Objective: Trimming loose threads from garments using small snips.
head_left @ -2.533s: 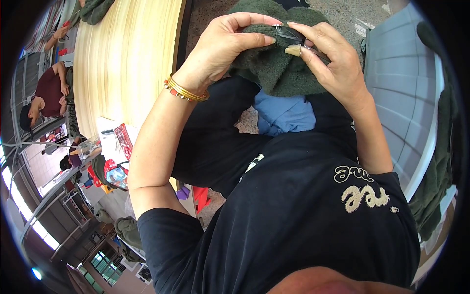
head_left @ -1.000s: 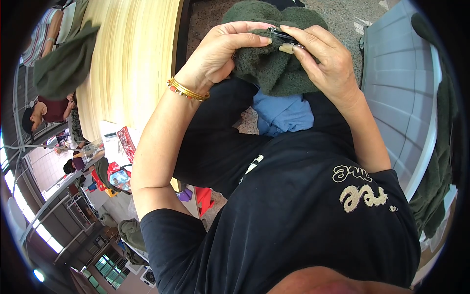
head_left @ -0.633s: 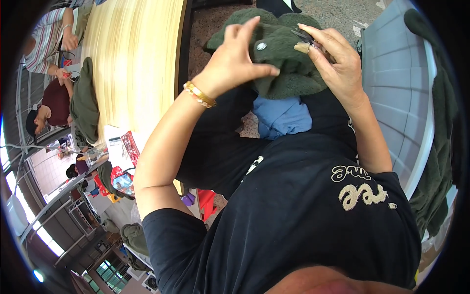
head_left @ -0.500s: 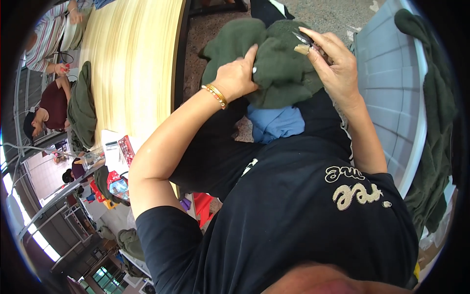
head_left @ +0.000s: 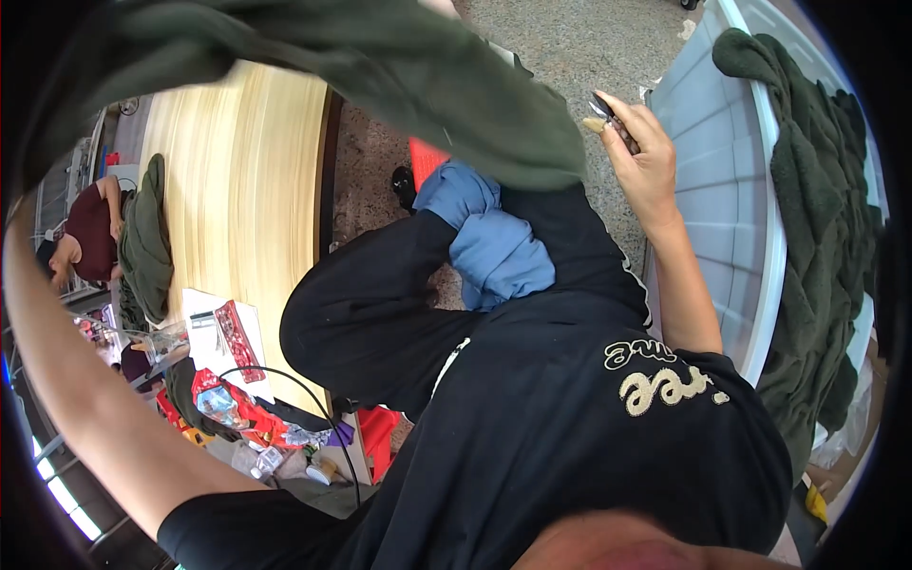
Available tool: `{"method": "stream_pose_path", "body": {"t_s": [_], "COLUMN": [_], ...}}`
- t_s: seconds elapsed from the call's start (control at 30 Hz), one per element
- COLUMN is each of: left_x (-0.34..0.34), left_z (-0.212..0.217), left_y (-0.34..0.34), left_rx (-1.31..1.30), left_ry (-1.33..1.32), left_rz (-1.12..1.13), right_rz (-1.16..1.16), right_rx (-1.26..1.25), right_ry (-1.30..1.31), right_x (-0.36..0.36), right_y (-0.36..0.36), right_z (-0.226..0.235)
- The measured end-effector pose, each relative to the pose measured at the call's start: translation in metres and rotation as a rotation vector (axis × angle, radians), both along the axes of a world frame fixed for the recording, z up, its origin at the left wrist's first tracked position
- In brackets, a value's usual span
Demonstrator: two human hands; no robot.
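A dark green fleece garment (head_left: 408, 90) stretches blurred through the air, from the upper left rim to above my lap. My left forearm (head_left: 81, 380) reaches up along the left rim toward the garment's far end. The left hand itself is lost at the dark rim, so its grip does not show. My right hand (head_left: 648, 157) is closed round small thread snips (head_left: 608, 112), blades pointing up and left. A tan piece (head_left: 595, 124) shows beside the blades. Crumpled blue cloth (head_left: 499, 249) lies across my lap.
A wood-grain table (head_left: 233, 199) stands at left, with papers and a red patterned pouch (head_left: 239, 340) on it. At right is a pale blue plastic bin (head_left: 712, 190), green fleece (head_left: 817, 237) draped over its rim. A co-worker (head_left: 93, 228) handles green cloth across the table.
The green garment has left my lap and swung up and to the left. My left arm has swung out to the left rim. The right hand still holds the snips, slightly lower.
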State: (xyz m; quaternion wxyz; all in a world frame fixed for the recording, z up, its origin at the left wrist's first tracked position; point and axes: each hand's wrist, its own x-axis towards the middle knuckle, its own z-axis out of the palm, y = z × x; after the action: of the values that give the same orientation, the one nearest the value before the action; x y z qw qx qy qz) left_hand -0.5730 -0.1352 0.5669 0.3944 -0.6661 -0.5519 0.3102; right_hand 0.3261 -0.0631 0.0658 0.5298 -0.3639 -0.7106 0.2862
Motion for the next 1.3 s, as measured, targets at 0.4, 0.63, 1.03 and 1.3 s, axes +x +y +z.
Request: {"method": "stream_pose_path", "body": {"t_s": [0.4,0.63,1.03,1.3], "left_x": [0.107,0.314,0.491,0.527], "left_z": [-0.380,-0.430,-0.408,-0.460], "left_y": [-0.041,0.073,0.074,0.079], "left_rx": [0.110,0.072,-0.085,0.029], "left_ry": [-0.619,-0.738,-1.002,-1.303], "left_rz": [1.049,0.935,0.197,-0.264], "right_rz": [-0.057,-0.232,-0.922,-0.716], "right_rx": [-0.026,0.131,-0.367,-0.726], "right_ry": [-0.335,-0.542,-0.944,0.187], "right_x": [0.009,0.046,0.238,0.320], "right_y": [-0.003,0.029,0.029,-0.026], "right_z": [0.009,0.069,0.109,0.067]}}
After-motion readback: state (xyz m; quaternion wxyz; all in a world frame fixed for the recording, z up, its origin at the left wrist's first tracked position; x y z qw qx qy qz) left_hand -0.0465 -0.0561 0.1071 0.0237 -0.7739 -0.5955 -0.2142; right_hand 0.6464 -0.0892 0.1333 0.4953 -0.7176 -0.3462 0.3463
